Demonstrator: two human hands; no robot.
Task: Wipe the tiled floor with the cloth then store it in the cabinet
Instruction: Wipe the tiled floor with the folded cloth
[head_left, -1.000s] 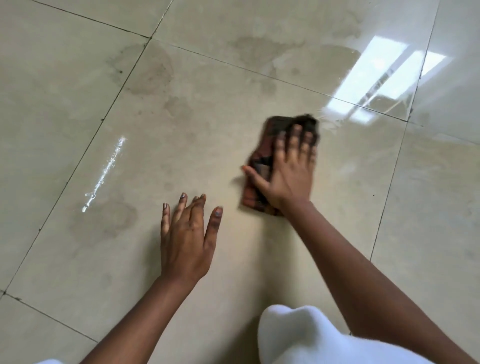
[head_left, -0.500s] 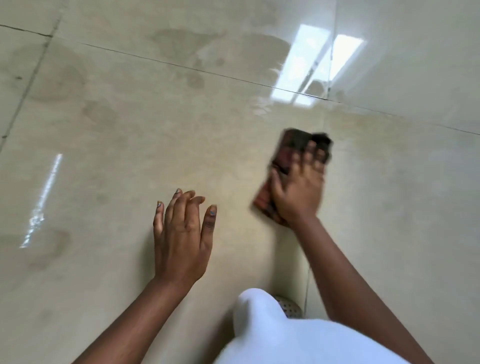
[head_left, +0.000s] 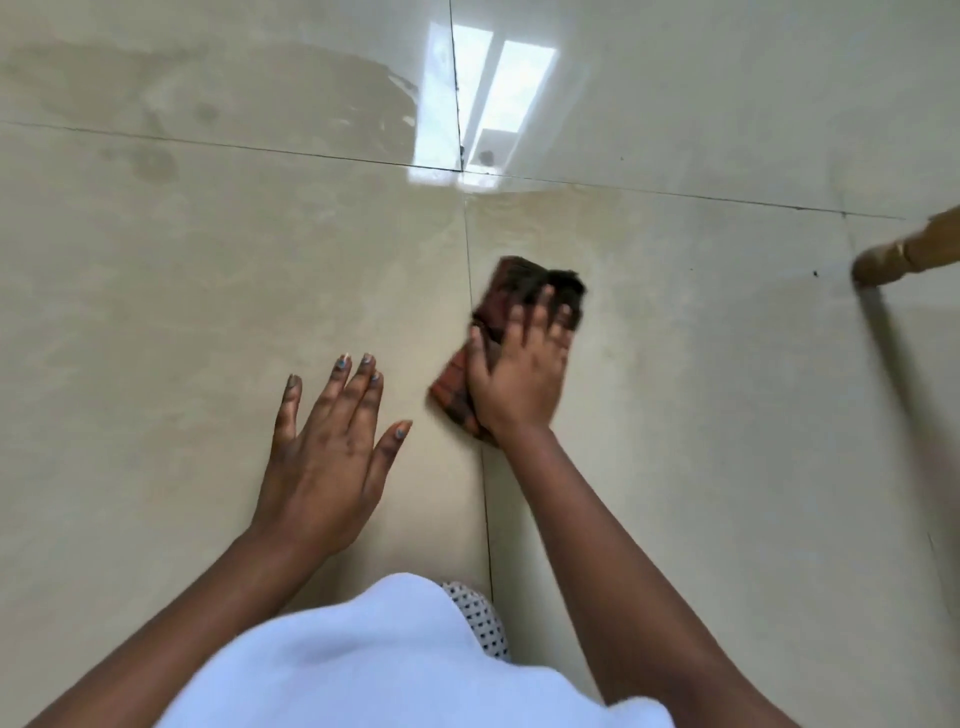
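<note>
A folded dark red and brown checked cloth (head_left: 506, 296) lies flat on the glossy beige tiled floor (head_left: 208, 270), just right of a grout line. My right hand (head_left: 522, 371) presses down on the cloth with fingers spread, covering its near half. My left hand (head_left: 327, 447) rests flat on the tile to the left, fingers apart, holding nothing. Damp patches darken the tiles at the top left. No cabinet is in view.
A turned wooden furniture leg (head_left: 904, 257) stands on the floor at the right edge. A bright window reflection (head_left: 488, 104) lies on the tiles ahead. My white garment (head_left: 374, 660) fills the bottom of the view.
The view has swung to the right, bringing the wooden leg into sight. My right hand has slid the cloth across the grout line onto the tile to the right. My left hand stays flat.
</note>
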